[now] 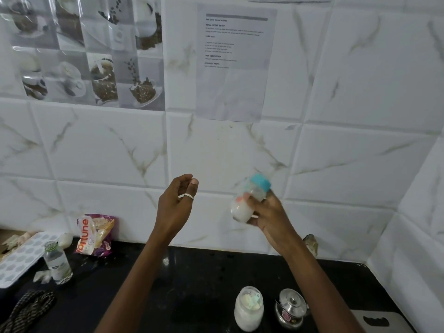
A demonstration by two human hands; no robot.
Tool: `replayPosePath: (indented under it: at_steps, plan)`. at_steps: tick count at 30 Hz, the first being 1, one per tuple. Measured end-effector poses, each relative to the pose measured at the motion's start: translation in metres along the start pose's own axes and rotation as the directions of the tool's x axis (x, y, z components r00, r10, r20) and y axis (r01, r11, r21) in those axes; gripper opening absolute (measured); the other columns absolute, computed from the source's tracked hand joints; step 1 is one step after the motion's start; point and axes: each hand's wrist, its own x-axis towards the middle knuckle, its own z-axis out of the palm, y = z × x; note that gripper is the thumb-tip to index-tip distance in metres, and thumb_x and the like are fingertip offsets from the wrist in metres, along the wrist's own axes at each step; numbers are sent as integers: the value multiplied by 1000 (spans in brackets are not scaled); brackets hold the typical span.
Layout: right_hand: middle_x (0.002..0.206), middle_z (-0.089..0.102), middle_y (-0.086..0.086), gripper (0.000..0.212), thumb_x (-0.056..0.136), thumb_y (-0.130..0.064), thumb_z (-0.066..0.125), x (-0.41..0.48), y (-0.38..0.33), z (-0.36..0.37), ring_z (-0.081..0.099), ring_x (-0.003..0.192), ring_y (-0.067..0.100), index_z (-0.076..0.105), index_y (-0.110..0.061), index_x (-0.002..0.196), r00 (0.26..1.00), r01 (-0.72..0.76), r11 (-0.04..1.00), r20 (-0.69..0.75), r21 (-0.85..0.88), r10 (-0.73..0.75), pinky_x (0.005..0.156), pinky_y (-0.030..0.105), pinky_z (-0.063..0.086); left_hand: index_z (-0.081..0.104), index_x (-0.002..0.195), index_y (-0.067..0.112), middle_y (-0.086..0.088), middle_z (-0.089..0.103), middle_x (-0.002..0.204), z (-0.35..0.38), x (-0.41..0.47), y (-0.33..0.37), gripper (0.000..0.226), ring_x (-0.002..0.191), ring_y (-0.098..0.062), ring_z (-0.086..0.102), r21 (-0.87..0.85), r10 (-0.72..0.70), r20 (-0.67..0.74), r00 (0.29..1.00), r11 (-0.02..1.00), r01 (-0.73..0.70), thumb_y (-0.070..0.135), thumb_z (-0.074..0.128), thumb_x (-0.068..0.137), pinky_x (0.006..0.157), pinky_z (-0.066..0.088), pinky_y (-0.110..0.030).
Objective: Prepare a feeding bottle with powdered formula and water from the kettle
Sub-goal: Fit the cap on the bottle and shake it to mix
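Head view: the right hand (268, 216) holds the small clear plastic feeding bottle with a teal cap (248, 199) by its middle, tilted and raised before the white tiled wall (336, 152). The bottle is blurred and holds milky liquid. The left hand (176, 203) hangs loosely curled and holds nothing. The bottle looks light and rigid, perhaps slippery if wet; the body below the cap seems the surest place to hold it.

Black counter (192, 272) below marble tiles (348, 152). On the wall: coffee poster (84, 51), upper left; printed sheet (234, 63), centre. On the counter, left side: Fortune packet (95, 234), leaning against the tiles; grey ice tray (21, 258) at the frame edge; clear bottle (57, 261), upright, just beside the tray; striped cord (26, 308), lower left corner.
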Motion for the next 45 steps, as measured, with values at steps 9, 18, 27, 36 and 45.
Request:
replayPosePath:
  at_steps: [9, 18, 27, 36, 45]
  plan:
    - [118, 70, 12, 64, 84, -31, 82, 2, -3, 1, 69, 115, 32, 52, -18, 140, 999, 28, 995, -36, 93, -24, 89, 57, 60, 61, 131, 30, 18, 67, 121, 0, 1, 1, 39, 112, -1, 63, -11, 6, 1, 1000, 1000, -6, 52, 56, 99, 90, 45, -18]
    - [126, 67, 18, 71, 80, -37, 83, 0, 0, 0, 68, 117, 35, 51, -15, 139, 999, -2, 996, -44, 85, 6, 93, 62, 57, 61, 132, 30, 18, 67, 121, -2, 0, 3, 40, 113, 0, 62, -15, 17, 6, 1000, 1000, -17, 51, 56, 99, 88, 44, -14]
    - [121, 68, 15, 60, 89, -24, 76, 1, -4, 0, 70, 112, 32, 49, -13, 143, 993, 96, 965, -91, 243, -76, 90, 59, 59, 61, 131, 31, 20, 67, 120, -3, -1, 3, 38, 112, 2, 62, -15, 14, 7, 1000, 1000, -14, 51, 57, 99, 88, 44, -14]
    - [117, 68, 13, 66, 90, -23, 76, -1, -9, 3, 67, 115, 34, 46, -11, 147, 986, 122, 960, -139, 252, -89, 90, 59, 59, 62, 130, 32, 20, 67, 119, 0, -1, 3, 37, 111, 1, 63, -15, 10, 15, 1000, 1000, -10, 52, 58, 98, 89, 45, -16]
    - [115, 70, 11, 66, 86, -26, 79, -1, -7, 4, 71, 112, 30, 49, -14, 143, 988, 110, 978, -131, 178, -87, 88, 55, 60, 62, 130, 32, 21, 67, 118, 0, 1, 3, 37, 111, 2, 62, -19, 4, 15, 1000, 1000, -3, 51, 58, 98, 86, 43, -12]
